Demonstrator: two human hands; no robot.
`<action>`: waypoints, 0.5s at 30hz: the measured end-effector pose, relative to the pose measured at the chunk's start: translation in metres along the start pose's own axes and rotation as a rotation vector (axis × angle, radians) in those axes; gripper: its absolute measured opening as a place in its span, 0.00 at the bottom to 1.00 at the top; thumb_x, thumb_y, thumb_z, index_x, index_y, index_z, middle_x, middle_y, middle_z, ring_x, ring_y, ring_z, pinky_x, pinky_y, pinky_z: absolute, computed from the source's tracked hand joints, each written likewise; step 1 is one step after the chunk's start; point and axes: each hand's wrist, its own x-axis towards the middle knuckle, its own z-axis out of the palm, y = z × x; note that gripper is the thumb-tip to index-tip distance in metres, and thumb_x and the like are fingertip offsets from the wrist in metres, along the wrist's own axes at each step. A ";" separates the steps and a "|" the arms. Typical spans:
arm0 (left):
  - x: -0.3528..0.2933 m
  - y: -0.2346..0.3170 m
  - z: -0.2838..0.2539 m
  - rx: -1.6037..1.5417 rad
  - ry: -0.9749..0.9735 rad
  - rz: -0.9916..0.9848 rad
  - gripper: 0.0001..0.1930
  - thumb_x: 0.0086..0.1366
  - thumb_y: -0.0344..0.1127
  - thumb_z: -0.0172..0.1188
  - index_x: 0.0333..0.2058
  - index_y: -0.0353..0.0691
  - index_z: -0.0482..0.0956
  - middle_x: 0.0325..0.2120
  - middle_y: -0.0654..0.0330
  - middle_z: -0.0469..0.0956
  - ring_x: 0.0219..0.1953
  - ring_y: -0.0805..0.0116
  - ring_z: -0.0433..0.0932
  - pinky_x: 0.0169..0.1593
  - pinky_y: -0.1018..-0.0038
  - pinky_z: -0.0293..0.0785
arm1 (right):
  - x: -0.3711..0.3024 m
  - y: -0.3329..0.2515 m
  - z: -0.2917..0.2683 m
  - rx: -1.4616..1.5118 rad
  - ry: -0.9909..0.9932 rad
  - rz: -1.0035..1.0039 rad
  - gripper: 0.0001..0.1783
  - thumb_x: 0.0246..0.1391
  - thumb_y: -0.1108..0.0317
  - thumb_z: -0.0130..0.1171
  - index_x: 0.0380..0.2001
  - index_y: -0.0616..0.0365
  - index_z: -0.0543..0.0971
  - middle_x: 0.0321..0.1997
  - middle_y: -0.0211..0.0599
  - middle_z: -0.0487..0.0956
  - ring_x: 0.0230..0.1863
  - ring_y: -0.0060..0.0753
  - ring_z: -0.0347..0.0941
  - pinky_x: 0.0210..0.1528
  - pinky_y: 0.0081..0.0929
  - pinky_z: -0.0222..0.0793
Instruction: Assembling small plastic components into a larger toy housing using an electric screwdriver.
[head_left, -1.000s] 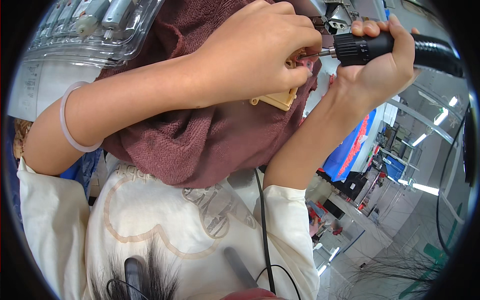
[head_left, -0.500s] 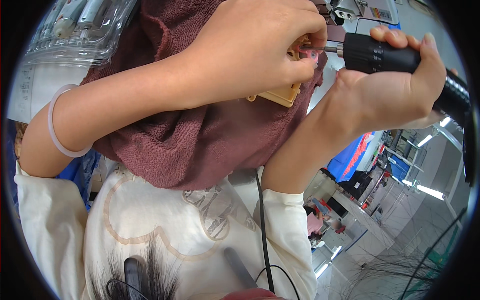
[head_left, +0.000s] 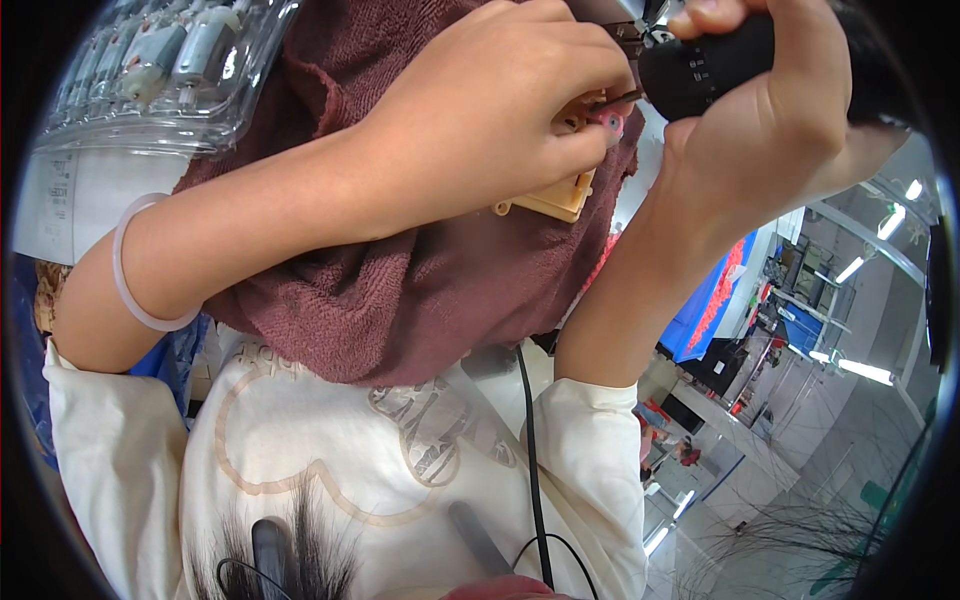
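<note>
Head view: at the upper centre of the frame, the left hand (head_left: 515,100) is curled around a yellow plastic housing (head_left: 562,198), thumb and fingers closed on it, with a small pink piece (head_left: 613,125) showing beside the fingertips. At the upper right, the right hand (head_left: 775,130) grips a black power screwdriver (head_left: 705,72), its thin shaft pointing left toward the housing; the tip is hidden, so contact cannot be told. The housing sits over a maroon towel (head_left: 470,275) spread across the centre. In the upper left corner, a clear plastic tray (head_left: 130,138) holds small motors (head_left: 205,48). Right of centre lies a blue bin (head_left: 683,338) with pink pieces (head_left: 717,295).
</note>
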 end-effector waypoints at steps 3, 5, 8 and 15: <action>-0.004 -0.004 0.017 0.137 0.133 0.050 0.13 0.52 0.38 0.68 0.33 0.39 0.78 0.35 0.61 0.77 0.41 0.59 0.74 0.47 0.65 0.69 | 0.001 -0.001 0.000 0.030 0.111 0.005 0.05 0.53 0.74 0.59 0.26 0.62 0.73 0.17 0.35 0.70 0.15 0.23 0.67 0.19 0.18 0.67; -0.004 -0.009 0.019 0.166 0.159 0.099 0.14 0.52 0.38 0.68 0.33 0.38 0.77 0.34 0.60 0.77 0.41 0.59 0.75 0.47 0.65 0.69 | 0.002 -0.002 0.002 0.025 0.100 -0.006 0.05 0.53 0.75 0.59 0.27 0.62 0.73 0.18 0.35 0.70 0.15 0.23 0.67 0.19 0.19 0.67; -0.004 -0.008 0.015 0.199 0.091 0.097 0.19 0.50 0.39 0.70 0.38 0.38 0.76 0.38 0.58 0.77 0.44 0.57 0.74 0.50 0.64 0.69 | 0.005 0.002 0.001 0.035 0.108 -0.023 0.05 0.52 0.75 0.58 0.29 0.63 0.72 0.19 0.34 0.70 0.15 0.24 0.67 0.19 0.19 0.68; 0.008 0.002 0.001 0.019 -0.021 0.005 0.22 0.51 0.46 0.68 0.39 0.37 0.75 0.36 0.55 0.76 0.44 0.54 0.74 0.49 0.63 0.67 | 0.004 -0.005 0.006 0.082 0.296 0.037 0.07 0.53 0.75 0.57 0.30 0.61 0.69 0.20 0.33 0.68 0.16 0.24 0.68 0.19 0.21 0.70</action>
